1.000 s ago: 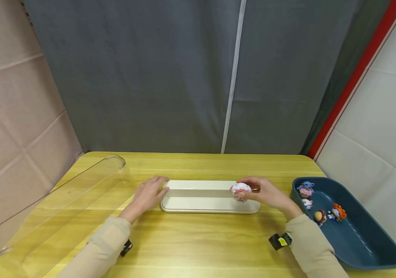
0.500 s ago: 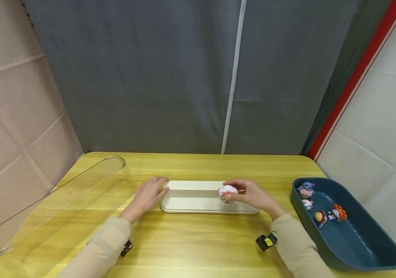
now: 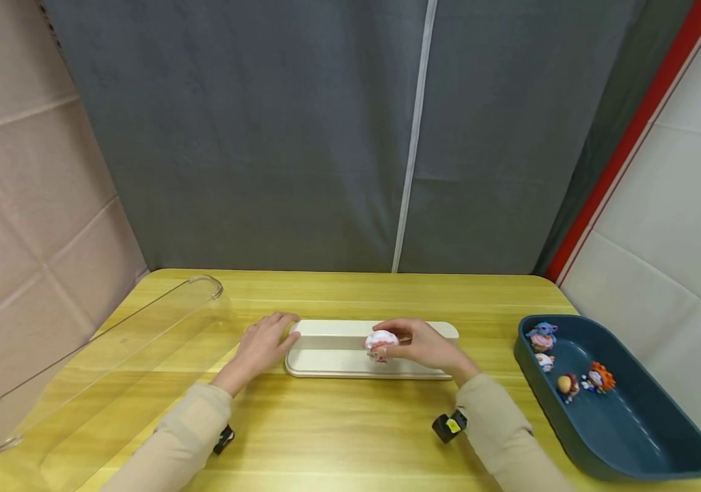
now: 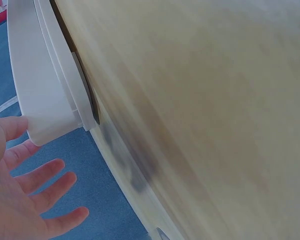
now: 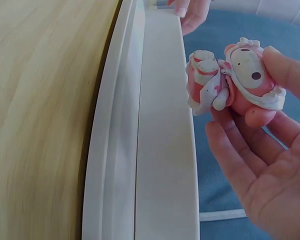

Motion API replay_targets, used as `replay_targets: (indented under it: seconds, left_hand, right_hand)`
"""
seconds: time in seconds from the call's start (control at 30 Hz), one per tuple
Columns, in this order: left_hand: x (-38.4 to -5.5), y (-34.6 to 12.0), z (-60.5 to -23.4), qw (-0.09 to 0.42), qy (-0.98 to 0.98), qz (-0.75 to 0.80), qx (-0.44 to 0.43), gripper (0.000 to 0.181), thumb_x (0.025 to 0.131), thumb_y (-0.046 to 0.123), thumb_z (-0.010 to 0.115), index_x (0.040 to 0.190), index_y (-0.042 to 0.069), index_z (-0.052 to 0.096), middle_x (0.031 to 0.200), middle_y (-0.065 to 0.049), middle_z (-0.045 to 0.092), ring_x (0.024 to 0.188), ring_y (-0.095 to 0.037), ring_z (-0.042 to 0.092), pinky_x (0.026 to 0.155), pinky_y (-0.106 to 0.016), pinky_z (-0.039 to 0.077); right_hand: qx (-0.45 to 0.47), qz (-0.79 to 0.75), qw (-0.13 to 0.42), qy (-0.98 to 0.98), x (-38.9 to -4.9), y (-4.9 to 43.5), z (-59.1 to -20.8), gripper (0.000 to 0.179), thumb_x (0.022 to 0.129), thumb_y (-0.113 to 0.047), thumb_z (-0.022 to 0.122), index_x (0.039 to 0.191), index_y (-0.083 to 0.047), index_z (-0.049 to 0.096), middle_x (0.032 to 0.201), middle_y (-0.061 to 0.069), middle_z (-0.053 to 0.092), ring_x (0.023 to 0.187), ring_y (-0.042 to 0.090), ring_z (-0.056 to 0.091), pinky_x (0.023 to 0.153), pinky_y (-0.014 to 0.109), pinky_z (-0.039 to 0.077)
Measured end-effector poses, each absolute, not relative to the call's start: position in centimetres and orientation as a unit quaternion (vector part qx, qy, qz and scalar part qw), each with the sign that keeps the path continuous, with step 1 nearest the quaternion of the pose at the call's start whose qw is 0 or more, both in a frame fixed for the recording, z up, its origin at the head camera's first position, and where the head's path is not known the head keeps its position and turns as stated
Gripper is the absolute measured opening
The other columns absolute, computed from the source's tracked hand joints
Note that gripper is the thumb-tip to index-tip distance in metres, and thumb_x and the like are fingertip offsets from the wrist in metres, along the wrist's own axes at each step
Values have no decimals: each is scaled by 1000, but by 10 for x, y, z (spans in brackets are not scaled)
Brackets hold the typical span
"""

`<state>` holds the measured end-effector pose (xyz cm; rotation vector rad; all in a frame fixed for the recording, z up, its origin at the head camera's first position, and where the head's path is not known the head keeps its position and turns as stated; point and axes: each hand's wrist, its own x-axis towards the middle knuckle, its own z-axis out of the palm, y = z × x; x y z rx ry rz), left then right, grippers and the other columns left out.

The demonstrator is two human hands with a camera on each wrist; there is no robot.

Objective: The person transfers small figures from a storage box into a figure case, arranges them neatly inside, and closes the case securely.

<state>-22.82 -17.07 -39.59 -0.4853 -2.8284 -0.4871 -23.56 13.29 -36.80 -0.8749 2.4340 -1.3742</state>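
Observation:
A small pink-and-white figurine [image 3: 380,342] with a white hood is pinched between the thumb and fingers of my right hand [image 3: 427,346]. It is held over the middle of a long white stepped base [image 3: 326,362]. Seen from the right wrist, the figurine [image 5: 245,75] has its round face and white feet turned to the camera, beside the base's long edge. My left hand [image 3: 264,343] touches the left end of the base. The left wrist view shows its thumb and forefinger right at the base's corner [image 4: 55,120], the other fingers spread loosely.
A dark blue bin [image 3: 627,424] with several small figurines, one an orange-maned figurine [image 3: 599,377], stands at the table's right. A long clear plastic cover [image 3: 111,369] lies at the left of the wooden table [image 3: 338,430]. A grey curtain [image 3: 264,137] hangs behind.
My right hand has moved left with the figurine, from near the base's right end to over its middle. The left hand has stayed at the base's left end.

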Motion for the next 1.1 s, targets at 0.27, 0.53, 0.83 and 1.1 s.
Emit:
replay_targets:
  seconds: [0.27, 0.53, 0.83, 1.1]
  left_hand:
    - [-228, -171, -396, 113, -966, -164, -166, 33, 89, 29, 53, 117, 12, 53, 113, -11, 54, 100, -32, 50, 80, -53, 38]
    - [-229, -171, -396, 110, -966, -166, -166, 33, 89, 28, 53, 118, 11, 53, 114, -11, 53, 102, -32, 49, 81, -53, 37]
    - [-229, -172, -398, 110, -966, -164, -167, 34, 89, 29, 53, 118, 11, 53, 115, -11, 53, 102, -32, 49, 81, -53, 38]
    - [-229, -171, -397, 118, -965, -165, -167, 33, 89, 28, 53, 117, 11, 53, 115, -11, 53, 101, -33, 50, 80, -53, 38]
  right_hand:
    - [-301, -477, 119, 817, -237, 116, -368, 41, 78, -20, 68, 114, -3, 58, 100, 4, 58, 84, 17, 55, 73, 29, 46]
    - [-293, -481, 130, 816, -239, 104, -371, 39, 78, -19, 68, 113, -5, 58, 98, 3, 58, 85, 16, 54, 74, 29, 45]
    - [-290, -480, 142, 816, -242, 92, -377, 38, 79, -18, 68, 114, -7, 58, 100, 3, 58, 87, 15, 53, 76, 30, 44]
    - [-295, -473, 141, 818, -245, 82, -380, 37, 79, -18, 67, 114, -9, 58, 101, 0, 58, 86, 13, 54, 76, 28, 45]
